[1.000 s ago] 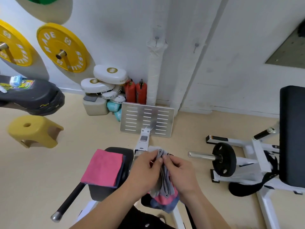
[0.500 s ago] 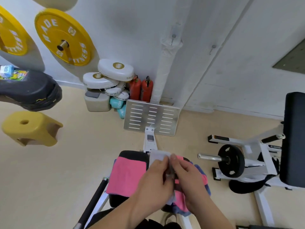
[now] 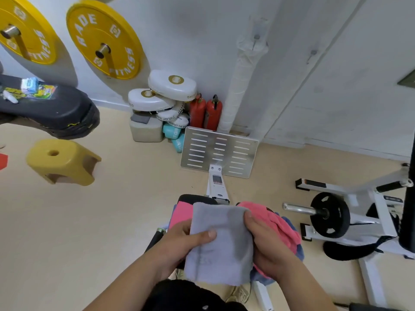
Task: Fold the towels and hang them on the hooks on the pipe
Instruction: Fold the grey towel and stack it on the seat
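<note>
Grey towel (image 3: 221, 241) is folded to a flat rectangle and held in the air between both hands, low in the view, close to the person's body. The left hand (image 3: 179, 243) pinches its left edge, thumb (image 3: 207, 234) pressed on top and fingers hidden beneath. The right hand (image 3: 269, 245) clasps the right edge, fingers curled over the far corner. Likely reason for a grip on both sides: it keeps the layers flat and aligned so the fold doesn't fall open. Far edge looks even; near edge hangs a little loose below the grip.

Just past the left-hand grip, a folded pink towel (image 3: 180, 213) lies on a black seat pad (image 3: 195, 197), probably parked there as done. Under and beyond the right-hand grip sits a loose pink towel (image 3: 271, 217) over a blue towel (image 3: 294, 251), bunched and unfolded, so likely the pile waiting to be done.

Well beyond both grips, straight ahead, a white wrapped pipe (image 3: 235, 93) runs up the wall with a hook (image 3: 256, 38) near its top, nothing hanging on it. A second hook (image 3: 312, 52) sits further right. A slotted metal footplate (image 3: 220, 151) stands between the hands and the pipe.

Judgement: fold on the grey towel is about finished, and no towel is hung yet. Hanging calls for a reach up and forward without letting the fold slip.
</note>
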The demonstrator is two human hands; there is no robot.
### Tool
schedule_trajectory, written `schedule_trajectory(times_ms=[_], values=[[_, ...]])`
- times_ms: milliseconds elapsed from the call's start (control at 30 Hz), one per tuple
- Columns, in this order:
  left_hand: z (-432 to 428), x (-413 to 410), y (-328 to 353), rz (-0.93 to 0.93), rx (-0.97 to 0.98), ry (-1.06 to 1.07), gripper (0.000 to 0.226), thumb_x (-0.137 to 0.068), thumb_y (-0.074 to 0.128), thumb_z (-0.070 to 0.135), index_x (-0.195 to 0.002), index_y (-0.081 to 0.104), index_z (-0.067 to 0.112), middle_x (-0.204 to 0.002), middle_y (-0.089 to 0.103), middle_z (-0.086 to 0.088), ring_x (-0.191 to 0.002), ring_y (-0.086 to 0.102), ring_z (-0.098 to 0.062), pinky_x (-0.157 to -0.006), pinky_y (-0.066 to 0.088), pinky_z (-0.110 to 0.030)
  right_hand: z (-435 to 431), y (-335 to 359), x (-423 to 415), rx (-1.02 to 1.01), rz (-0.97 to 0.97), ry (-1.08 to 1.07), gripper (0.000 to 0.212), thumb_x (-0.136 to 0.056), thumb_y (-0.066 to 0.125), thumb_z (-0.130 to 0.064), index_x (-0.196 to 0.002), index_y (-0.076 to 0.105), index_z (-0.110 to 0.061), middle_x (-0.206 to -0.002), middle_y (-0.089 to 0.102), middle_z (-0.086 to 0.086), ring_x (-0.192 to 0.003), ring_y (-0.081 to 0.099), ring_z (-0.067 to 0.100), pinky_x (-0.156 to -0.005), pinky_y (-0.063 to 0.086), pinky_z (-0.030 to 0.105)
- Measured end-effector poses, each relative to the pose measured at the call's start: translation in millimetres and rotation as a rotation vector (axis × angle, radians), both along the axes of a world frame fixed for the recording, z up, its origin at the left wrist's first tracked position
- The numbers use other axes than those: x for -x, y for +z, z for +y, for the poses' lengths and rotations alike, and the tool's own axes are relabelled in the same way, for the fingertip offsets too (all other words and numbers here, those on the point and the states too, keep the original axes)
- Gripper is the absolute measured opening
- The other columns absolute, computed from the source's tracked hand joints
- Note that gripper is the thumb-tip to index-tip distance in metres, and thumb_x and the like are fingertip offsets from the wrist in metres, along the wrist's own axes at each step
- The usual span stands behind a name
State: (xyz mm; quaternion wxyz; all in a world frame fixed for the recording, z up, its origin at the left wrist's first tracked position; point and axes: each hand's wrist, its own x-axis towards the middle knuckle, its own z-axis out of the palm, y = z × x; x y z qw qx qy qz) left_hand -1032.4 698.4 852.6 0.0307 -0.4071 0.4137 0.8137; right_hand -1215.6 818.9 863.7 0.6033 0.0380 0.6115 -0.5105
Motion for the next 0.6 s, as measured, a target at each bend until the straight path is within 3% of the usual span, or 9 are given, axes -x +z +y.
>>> schedule_trajectory(times_ms=[33, 133, 200, 267, 367, 433, 533, 600], values=[[1, -4, -4, -0.027, -0.023, 0.011, 0.037, -0.088, 0.080, 0.026, -0.120, 0.073, 0.010, -0.115, 0.078, -0.010, -0.106, 0.075, -0.028, -0.084, 0.062, -0.036, 0, -12, -2, -0.038, 0.014, 0.027, 0.044, -0.108, 0.044, -0.044, -0.125, 0.068, -0.012, -0.114, 0.078, 0.013, -0.099, 0.078, 0.027, -0.074, 0.062, 0.035], [4, -13, -22, -0.189, -0.009, 0.053, 0.025, -0.093, 0.074, 0.023, -0.116, 0.076, 0.014, -0.108, 0.080, -0.007, -0.102, 0.077, -0.027, -0.092, 0.061, -0.042, -2, -47, -13, -0.243, 0.184, 0.186, 0.038, -0.105, 0.045, -0.052, -0.122, 0.071, -0.030, -0.114, 0.078, 0.002, -0.108, 0.072, 0.032, -0.087, 0.062, 0.055], [2, -16, -31, -0.274, 0.007, 0.033, 0.022, -0.093, 0.070, 0.021, -0.113, 0.076, 0.019, -0.103, 0.081, -0.004, -0.096, 0.078, -0.025, -0.089, 0.062, -0.041, -5, -63, -20, -0.317, 0.220, 0.282, 0.037, -0.103, 0.044, -0.052, -0.114, 0.072, -0.029, -0.111, 0.076, 0.000, -0.100, 0.073, 0.028, -0.079, 0.064, 0.050], [-5, -16, -35, -0.343, 0.002, 0.065, 0.020, -0.089, 0.065, 0.018, -0.106, 0.076, 0.015, -0.091, 0.081, -0.002, -0.081, 0.077, -0.024, -0.074, 0.063, -0.036, -11, -75, -23, -0.311, 0.210, 0.315, 0.037, -0.096, 0.052, -0.050, -0.115, 0.070, -0.023, -0.113, 0.074, 0.002, -0.098, 0.073, 0.026, -0.071, 0.063, 0.042], [-27, -13, -40, -0.405, 0.086, 0.146, 0.008, -0.082, 0.060, 0.012, -0.084, 0.067, 0.013, -0.070, 0.065, -0.003, -0.058, 0.059, -0.020, -0.058, 0.047, -0.026, -28, -76, -20, -0.188, 0.282, 0.330, 0.020, -0.093, 0.060, -0.018, -0.106, 0.074, -0.023, -0.109, 0.078, 0.001, -0.097, 0.075, 0.020, -0.076, 0.061, 0.041], [-42, -8, -47, -0.424, 0.204, 0.185, 0.011, -0.078, 0.060, 0.013, -0.086, 0.068, 0.014, -0.078, 0.069, -0.003, -0.064, 0.063, -0.022, -0.058, 0.049, -0.031, -42, -75, -17, -0.144, 0.380, 0.331, 0.026, -0.094, 0.057, -0.003, -0.099, 0.074, -0.022, -0.101, 0.079, -0.002, -0.090, 0.075, 0.015, -0.081, 0.060, 0.039], [-56, -3, -59, -0.480, 0.378, 0.158, 0.027, -0.078, 0.067, 0.018, -0.105, 0.067, 0.025, -0.094, 0.075, -0.003, -0.083, 0.073, -0.022, -0.063, 0.060, -0.034, -57, -89, -18, -0.155, 0.449, 0.301, 0.018, -0.095, 0.060, -0.011, -0.105, 0.070, -0.022, -0.105, 0.078, 0.001, -0.096, 0.075, 0.019, -0.090, 0.062, 0.045], [-58, -5, -76, -0.512, 0.479, 0.065, 0.031, -0.081, 0.070, 0.022, -0.111, 0.063, 0.027, -0.096, 0.073, 0.002, -0.084, 0.071, -0.016, -0.062, 0.056, -0.028, -59, -104, -24, -0.200, 0.491, 0.300, 0.014, -0.096, 0.060, -0.015, -0.104, 0.065, -0.026, -0.102, 0.074, -0.001, -0.095, 0.071, 0.016, -0.084, 0.061, 0.038]])
